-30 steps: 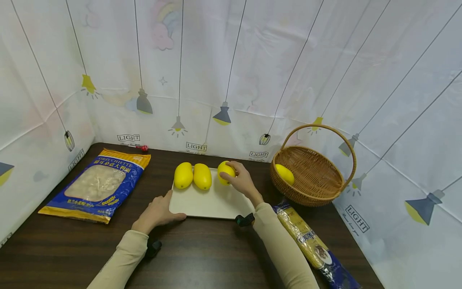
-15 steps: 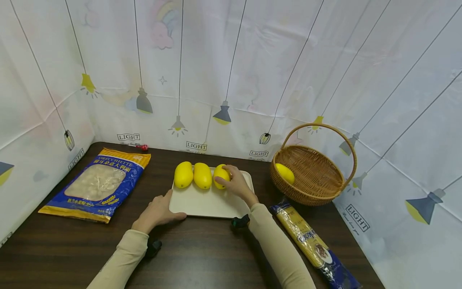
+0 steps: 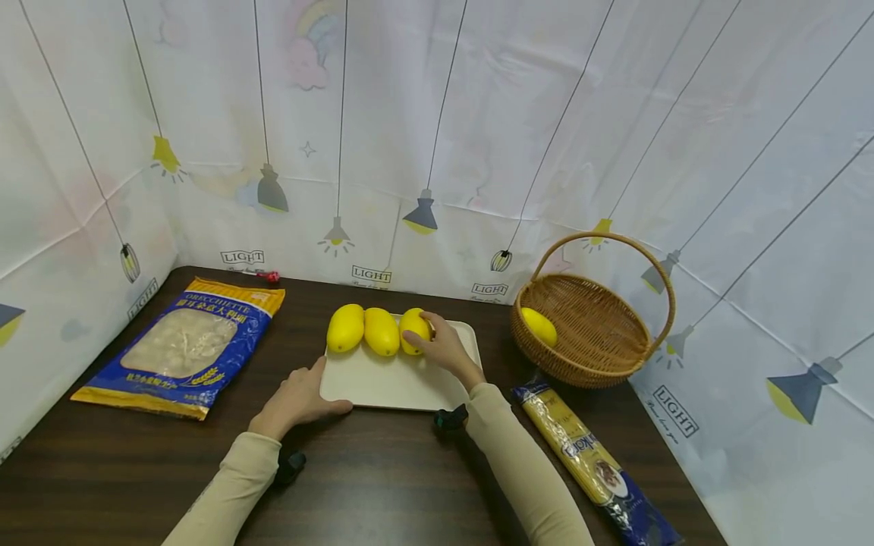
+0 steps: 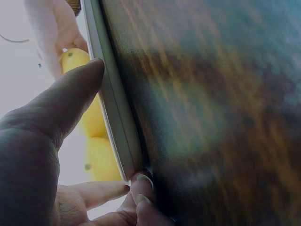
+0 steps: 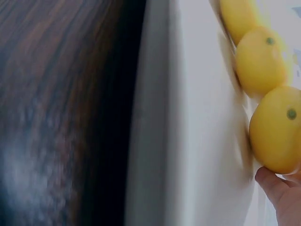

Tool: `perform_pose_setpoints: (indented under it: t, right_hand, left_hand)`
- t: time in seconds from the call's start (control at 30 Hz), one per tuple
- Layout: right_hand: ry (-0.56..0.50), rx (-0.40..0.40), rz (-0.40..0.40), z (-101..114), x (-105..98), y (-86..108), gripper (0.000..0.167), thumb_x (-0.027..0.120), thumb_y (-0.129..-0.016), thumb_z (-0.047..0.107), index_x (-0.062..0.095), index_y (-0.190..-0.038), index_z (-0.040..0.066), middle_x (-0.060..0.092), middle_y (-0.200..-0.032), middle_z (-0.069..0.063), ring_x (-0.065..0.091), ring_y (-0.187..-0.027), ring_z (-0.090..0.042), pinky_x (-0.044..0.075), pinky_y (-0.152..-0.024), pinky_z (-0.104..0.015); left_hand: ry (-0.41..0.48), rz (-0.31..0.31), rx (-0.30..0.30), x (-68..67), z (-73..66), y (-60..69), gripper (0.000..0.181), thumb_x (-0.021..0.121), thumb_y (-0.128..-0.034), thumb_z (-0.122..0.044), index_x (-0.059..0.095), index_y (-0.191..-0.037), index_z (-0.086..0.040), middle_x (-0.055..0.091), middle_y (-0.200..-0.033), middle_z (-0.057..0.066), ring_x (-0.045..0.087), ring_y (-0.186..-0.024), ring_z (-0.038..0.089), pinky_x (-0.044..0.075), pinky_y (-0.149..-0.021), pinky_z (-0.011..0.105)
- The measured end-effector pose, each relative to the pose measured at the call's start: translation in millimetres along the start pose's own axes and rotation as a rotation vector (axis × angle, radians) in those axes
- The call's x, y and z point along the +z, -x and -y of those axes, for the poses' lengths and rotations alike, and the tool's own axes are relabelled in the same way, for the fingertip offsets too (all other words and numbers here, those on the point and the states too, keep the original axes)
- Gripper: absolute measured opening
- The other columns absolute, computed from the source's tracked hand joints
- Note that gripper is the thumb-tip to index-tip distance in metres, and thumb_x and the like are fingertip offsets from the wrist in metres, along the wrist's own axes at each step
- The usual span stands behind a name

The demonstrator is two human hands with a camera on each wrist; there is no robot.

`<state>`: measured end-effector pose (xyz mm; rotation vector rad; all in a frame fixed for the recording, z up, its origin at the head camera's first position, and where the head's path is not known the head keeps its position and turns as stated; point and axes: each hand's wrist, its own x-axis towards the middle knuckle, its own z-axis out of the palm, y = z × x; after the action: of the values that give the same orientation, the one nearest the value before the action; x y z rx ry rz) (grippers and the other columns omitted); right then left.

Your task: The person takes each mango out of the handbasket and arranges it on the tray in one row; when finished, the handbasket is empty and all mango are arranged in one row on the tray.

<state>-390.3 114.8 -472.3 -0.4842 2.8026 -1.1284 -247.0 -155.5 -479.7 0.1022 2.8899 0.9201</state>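
Note:
Three yellow mango-like fruits stand in a row along the back of a white tray [image 3: 403,387]: the left one [image 3: 345,327], the middle one [image 3: 381,332] and the right one [image 3: 413,331]. My right hand [image 3: 447,349] grips the right fruit, thumb on its near side and fingers behind it; the right wrist view shows a fingertip against this fruit [image 5: 277,132]. My left hand [image 3: 297,398] holds the tray's near left corner, the thumb along the front edge and the fingers at the left side. In the left wrist view the thumb presses the rim [image 4: 117,127].
A wicker basket [image 3: 594,334] with a raised handle stands at the right, one yellow fruit [image 3: 539,327] inside. Below it lies a long pasta packet [image 3: 580,462]. A blue-and-yellow bag [image 3: 184,345] lies at the left. Near the back edge is a small red object [image 3: 271,277].
My right hand has moved left with the right fruit, narrowing the gap to the middle one. My left hand has stayed at the tray corner.

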Motion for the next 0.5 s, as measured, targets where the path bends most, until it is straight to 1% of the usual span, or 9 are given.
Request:
perform_pose_setpoints:
  t: [0.13, 0.37, 0.5]
  right_hand:
    - [0.003, -0.012, -0.007, 2.4, 1.5, -0.3, 0.078, 0.067, -0.092, 0.053, 0.042, -0.150, 0.009, 0.044, -0.156, -0.015, 0.045, -0.143, -0.035, 0.040, -0.116, -0.051]
    - [0.006, 0.020, 0.000, -0.2, -0.4, 1.6, 0.081, 0.067, -0.092, 0.052, 0.038, -0.153, 0.007, 0.040, -0.158, -0.015, 0.046, -0.142, -0.034, 0.041, -0.115, -0.049]
    - [0.006, 0.034, 0.000, -2.8, -2.7, 3.4, 0.083, 0.068, -0.091, 0.053, 0.038, -0.152, 0.007, 0.039, -0.159, -0.015, 0.047, -0.142, -0.034, 0.042, -0.115, -0.049]
  left_hand:
    - [0.000, 0.000, 0.000, 0.5, 0.1, -1.1, 0.107, 0.079, -0.0770, -0.056, 0.031, -0.153, 0.002, 0.058, -0.128, 0.035, 0.061, -0.113, 0.047, 0.049, -0.097, 0.060]
    - [-0.007, 0.017, -0.017, -0.7, -0.6, -1.2, 0.109, 0.078, -0.0777, -0.057, 0.028, -0.154, 0.002, 0.055, -0.132, 0.036, 0.059, -0.117, 0.049, 0.048, -0.099, 0.061]
    - [-0.005, 0.012, -0.009, -0.6, -0.4, -0.4, 0.108, 0.078, -0.0776, -0.056, 0.030, -0.154, 0.002, 0.056, -0.132, 0.035, 0.059, -0.117, 0.049, 0.047, -0.100, 0.062]
